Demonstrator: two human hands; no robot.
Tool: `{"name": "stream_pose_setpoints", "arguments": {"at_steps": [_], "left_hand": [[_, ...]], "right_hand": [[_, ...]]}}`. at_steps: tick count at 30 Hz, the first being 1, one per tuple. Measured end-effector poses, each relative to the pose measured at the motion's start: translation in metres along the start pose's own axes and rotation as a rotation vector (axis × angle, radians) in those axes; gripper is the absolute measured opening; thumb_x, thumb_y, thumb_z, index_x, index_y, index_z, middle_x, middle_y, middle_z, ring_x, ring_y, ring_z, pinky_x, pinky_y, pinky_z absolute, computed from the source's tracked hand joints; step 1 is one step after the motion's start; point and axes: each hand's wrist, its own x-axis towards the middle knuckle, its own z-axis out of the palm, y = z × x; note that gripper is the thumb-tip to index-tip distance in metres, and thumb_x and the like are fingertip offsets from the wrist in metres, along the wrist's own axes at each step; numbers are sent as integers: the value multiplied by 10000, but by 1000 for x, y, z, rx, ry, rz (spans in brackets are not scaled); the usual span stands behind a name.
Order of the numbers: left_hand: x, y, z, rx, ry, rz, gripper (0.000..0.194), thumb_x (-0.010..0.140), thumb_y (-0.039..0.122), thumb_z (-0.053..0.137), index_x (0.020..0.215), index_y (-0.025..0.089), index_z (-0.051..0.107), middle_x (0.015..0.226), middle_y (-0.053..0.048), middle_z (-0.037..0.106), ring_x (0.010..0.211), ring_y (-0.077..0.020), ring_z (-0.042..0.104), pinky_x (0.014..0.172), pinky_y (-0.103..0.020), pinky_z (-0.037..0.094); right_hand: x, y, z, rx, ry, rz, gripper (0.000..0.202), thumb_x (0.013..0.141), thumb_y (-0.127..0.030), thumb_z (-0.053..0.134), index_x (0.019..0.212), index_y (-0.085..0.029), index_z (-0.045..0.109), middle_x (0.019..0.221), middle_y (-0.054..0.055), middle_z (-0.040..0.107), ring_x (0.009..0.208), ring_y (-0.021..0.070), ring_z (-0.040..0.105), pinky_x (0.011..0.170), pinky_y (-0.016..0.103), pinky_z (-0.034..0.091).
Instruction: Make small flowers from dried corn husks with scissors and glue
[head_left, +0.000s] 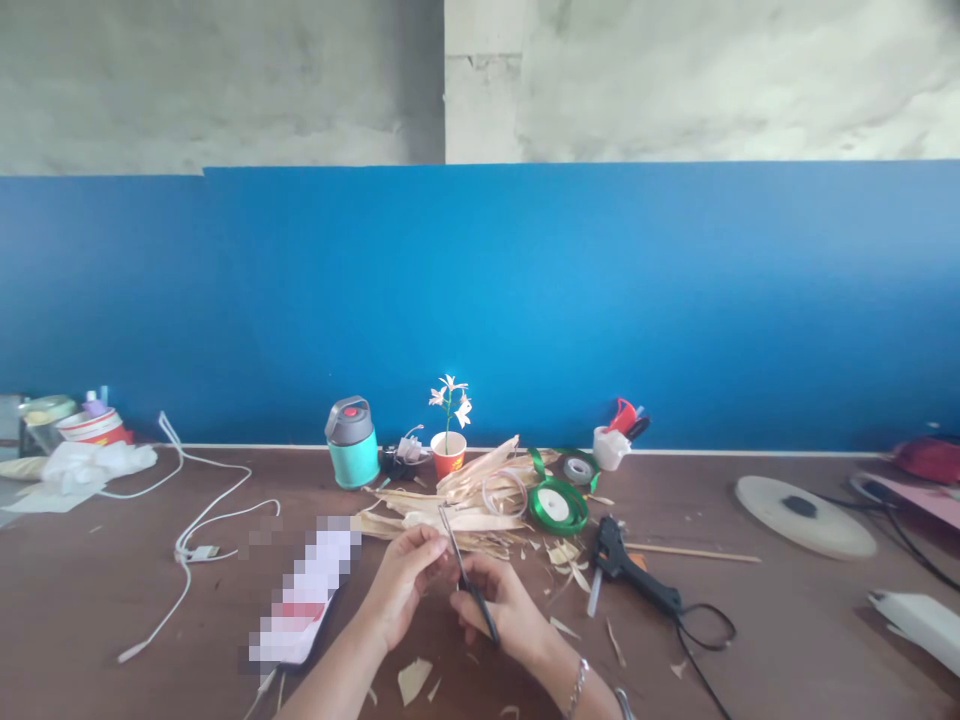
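My right hand (pixel 499 600) is closed around a slim pair of scissors (pixel 469 577) with dark handles, their narrow metal blades pointing up and away from me. Close by on the left, my left hand (pixel 409 580) has its thumb and fingers pinched together near the blades. Whatever sits in that pinch is too small to make out. Just beyond both hands lies a pile of dry pale corn husks (pixel 480 480). Cut husk scraps (pixel 415 680) are scattered on the brown table around my hands.
Behind the husks, a white paper flower (pixel 448 400) stands in a red cup (pixel 448 462). Rightward are a green ribbon spool (pixel 553 506), a black glue gun (pixel 634 570) with its cord and a thin stick (pixel 694 553). A phone (pixel 307 595), white cable (pixel 184 545) and teal flask (pixel 354 455) lie left.
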Motion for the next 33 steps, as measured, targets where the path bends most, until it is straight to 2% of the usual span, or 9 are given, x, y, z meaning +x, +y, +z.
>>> {"name": "stream_pose_setpoints", "arguments": {"at_steps": [15, 33], "left_hand": [[-1, 1, 1, 67, 9, 42, 245, 618, 292, 767, 588, 156, 567, 548, 31, 552, 543, -96, 487, 580, -224, 398], [-3, 3, 3, 11, 32, 0, 249, 605, 280, 783, 602, 158, 566, 546, 34, 563, 540, -96, 517, 578, -230, 428]], "right_hand": [[-1, 1, 2, -29, 17, -33, 338, 653, -419, 709, 802, -149, 569, 528, -63, 514, 372, 54, 428, 359, 173, 385], [-2, -1, 5, -39, 20, -5, 343, 666, -449, 692, 776, -160, 544, 483, -77, 498, 321, 48, 413, 317, 155, 337]]}}
